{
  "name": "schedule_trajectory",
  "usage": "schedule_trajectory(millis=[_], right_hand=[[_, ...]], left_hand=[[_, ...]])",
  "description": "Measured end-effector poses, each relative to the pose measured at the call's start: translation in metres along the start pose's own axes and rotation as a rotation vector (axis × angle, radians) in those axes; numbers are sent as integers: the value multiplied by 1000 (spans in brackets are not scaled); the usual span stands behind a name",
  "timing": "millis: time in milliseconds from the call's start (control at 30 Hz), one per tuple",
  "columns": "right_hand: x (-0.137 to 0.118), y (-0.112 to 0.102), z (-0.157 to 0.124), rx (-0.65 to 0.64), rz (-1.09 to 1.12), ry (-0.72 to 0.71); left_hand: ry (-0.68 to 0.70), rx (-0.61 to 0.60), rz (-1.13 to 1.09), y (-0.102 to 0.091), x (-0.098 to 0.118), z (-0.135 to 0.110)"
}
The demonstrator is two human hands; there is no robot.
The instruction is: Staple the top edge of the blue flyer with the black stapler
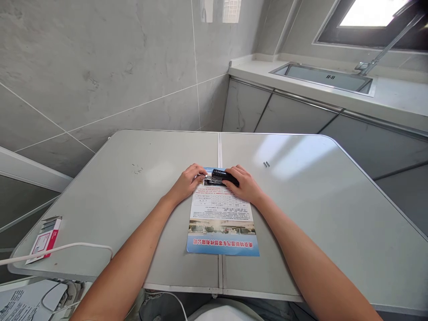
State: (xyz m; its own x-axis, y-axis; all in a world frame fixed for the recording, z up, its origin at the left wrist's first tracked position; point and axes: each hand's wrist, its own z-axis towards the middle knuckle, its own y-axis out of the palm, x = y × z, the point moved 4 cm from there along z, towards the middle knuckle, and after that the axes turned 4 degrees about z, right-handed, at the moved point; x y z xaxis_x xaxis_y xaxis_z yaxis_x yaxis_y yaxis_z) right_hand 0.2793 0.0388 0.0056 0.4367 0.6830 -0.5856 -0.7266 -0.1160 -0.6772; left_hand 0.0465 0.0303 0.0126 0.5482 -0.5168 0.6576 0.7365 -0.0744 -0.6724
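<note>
One black stapler (220, 174) is set over the printed sheet's far end (210, 170), body gripped by the right hand (246, 183); whether its metal end is pinched by the left hand's (186, 183) fingers can't be told. Body should be steadied, metal end worked straight.

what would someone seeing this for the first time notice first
Probably the black stapler in the right hand, over the far end of a blue-and-white printed sheet mid-table, with the left hand at the stapler's other end. Next, perhaps, the red-and-white box near the table's left edge, a white cable crossing in front of it.
</note>
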Motion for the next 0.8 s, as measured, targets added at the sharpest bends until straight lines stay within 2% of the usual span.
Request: schedule_trajectory(millis=[200,533,800], right_hand=[[1,1,0,-3,-10,3],[1,0,0,-4,-3,2],[2,0,0,-6,17,10]], left_hand=[[63,-46,51,3,1,1],[92,-18,61,1,-7,-2],[115,8,109,-19,-19,-7]])
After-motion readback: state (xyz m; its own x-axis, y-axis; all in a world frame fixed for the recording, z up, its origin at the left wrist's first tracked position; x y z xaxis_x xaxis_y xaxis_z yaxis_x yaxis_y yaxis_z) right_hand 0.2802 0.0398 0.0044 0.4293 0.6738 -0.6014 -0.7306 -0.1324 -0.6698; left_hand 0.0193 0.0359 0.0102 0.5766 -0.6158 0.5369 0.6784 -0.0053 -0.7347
